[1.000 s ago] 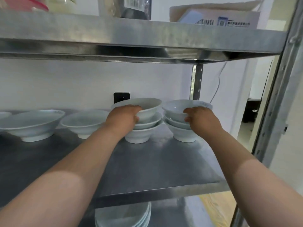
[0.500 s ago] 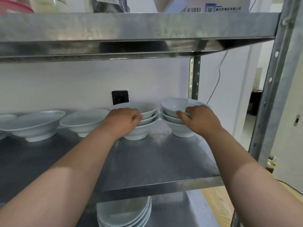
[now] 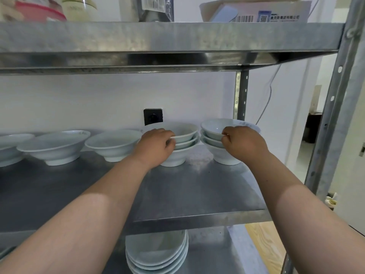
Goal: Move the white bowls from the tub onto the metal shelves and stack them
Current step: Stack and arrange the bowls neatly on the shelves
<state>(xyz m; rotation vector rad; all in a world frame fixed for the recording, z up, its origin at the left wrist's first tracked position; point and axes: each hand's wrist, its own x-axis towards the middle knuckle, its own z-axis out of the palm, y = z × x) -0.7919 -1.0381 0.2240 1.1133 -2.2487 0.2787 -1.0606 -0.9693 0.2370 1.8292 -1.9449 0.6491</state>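
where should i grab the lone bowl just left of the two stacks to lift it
Probably best to take the bowl by its near rim, coming from the open front of the shelf: thumb inside, fingers under the flare. Its wide sloping wall overhangs a narrow foot, leaving room beneath; the left hand on the neighbouring stack crowds its right side.

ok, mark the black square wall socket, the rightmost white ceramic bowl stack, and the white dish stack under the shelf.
black square wall socket (image 3: 153, 116): head view, face centre.
rightmost white ceramic bowl stack (image 3: 212, 126): head view, top bowl's inside.
lower white dish stack (image 3: 156, 247): head view, top dish's inside.
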